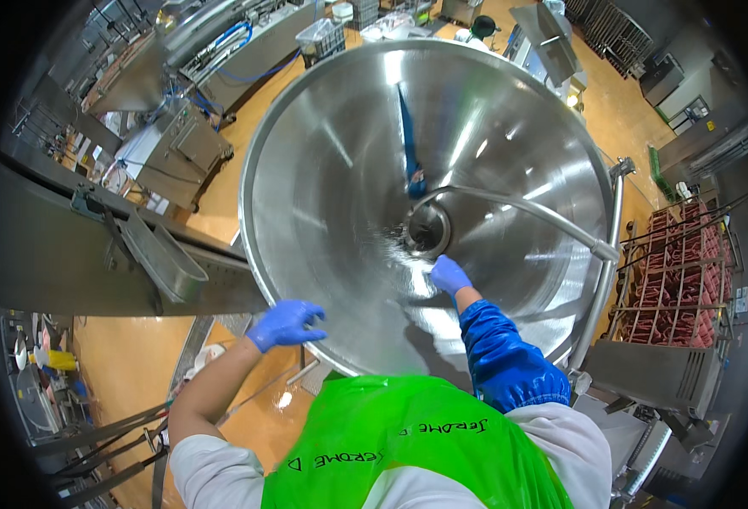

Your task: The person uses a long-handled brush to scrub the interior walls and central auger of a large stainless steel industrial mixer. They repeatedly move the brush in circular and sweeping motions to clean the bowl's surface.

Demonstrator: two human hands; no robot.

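Note:
A large round stainless steel hopper point(348, 254) fills the middle of the view, wet and shiny inside. My right hand point(450, 275), in a purple-blue glove with a blue sleeve cover, reaches down inside it near the round opening point(427, 230) at the bottom; its fingers look curled, but what they hold, if anything, cannot be seen. At the hopper's near left rim is my left hand point(290, 325), gloved, with fingers apart and nothing in it. A curved metal arm point(526, 205) runs from the right rim to the central opening. Beyond the opening a dark blue strip point(407, 137) shows against the far wall.
Racks of red meat point(676, 280) stand at the right. A steel panel with a metal bracket point(164, 257) extends from the left to the hopper. Steel machines point(177, 143) and a grey crate point(320, 41) lie beyond it. A person point(476, 35) is partly visible past the far rim.

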